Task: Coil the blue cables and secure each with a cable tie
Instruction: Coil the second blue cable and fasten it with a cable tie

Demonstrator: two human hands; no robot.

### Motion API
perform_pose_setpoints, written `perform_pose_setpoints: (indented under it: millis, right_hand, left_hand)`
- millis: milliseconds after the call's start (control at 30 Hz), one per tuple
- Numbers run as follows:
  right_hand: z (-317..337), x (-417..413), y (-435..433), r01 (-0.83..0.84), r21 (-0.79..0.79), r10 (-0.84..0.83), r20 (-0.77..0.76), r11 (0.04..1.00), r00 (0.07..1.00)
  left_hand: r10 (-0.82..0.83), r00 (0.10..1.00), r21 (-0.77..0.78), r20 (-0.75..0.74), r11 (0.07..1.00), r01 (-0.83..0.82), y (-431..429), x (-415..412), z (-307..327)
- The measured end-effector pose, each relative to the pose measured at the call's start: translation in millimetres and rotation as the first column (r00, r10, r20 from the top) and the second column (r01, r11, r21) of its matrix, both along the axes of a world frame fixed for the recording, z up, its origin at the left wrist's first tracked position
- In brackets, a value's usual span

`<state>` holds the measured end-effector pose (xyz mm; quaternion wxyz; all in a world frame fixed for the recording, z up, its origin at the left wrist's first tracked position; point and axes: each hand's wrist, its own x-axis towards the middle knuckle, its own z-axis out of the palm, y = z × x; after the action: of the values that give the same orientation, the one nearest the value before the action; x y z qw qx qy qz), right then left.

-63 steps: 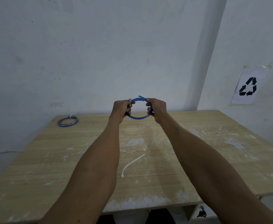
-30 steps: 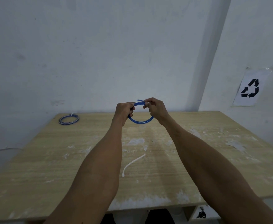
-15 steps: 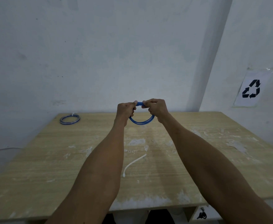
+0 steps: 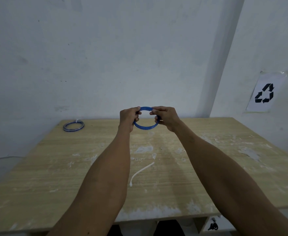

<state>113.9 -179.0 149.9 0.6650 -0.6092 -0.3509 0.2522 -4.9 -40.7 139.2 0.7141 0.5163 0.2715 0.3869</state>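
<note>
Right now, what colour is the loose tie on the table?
White; the tie shows in the head view.

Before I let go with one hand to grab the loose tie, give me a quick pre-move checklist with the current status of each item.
1. Blue coil held on both sides: ok, left hand and right hand each grip it, above the table.
2. Loops gathered into one ring: ok, it reads as a single tidy circle.
3. Cable ends tucked in: cannot tell, the fingers cover the top of the ring.
4. Free white tie available: ok, it lies loose on the table below the hands.
5. Finished coil out of the way: ok, at the far left corner.
</note>
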Motion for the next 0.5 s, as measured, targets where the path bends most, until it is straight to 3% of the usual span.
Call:
perform_pose_setpoints:
  millis: [133, 233, 367, 500]
  right_hand:
    - [-3.6, -1.2, 2.4, 0.020, 0.031, -0.022, 0.039, 0.999, 0.999]
    - [-4.6, -2.7, 3.1, 0.033, 0.081, -0.034, 0.012, 0.996, 0.999]
    - [-5.4, -6.4, 4.8, 0.066, 0.118, -0.077, 0.090, 0.991, 0.993]
    - [-4.7, -11.0, 6.8, 0.024, 0.050, -0.028, 0.074, 0.998, 0.997]
  left_hand:
    - [-0.022, 1.000, -0.038, 0.007, 0.999, 0.022, -1.9, 0.8, 2.2]
    - [-0.007, 1.000, -0.016, 0.006, 1.000, 0.007, -0.6, 1.4, 1.2]
    - [0.013, 1.000, 0.046, 0.009, 0.999, -0.014, -1.2, 2.3, -1.5]
    - [0.089, 0.996, 0.093, 0.020, 0.992, -0.090, -3.8, 3.4, -4.7]
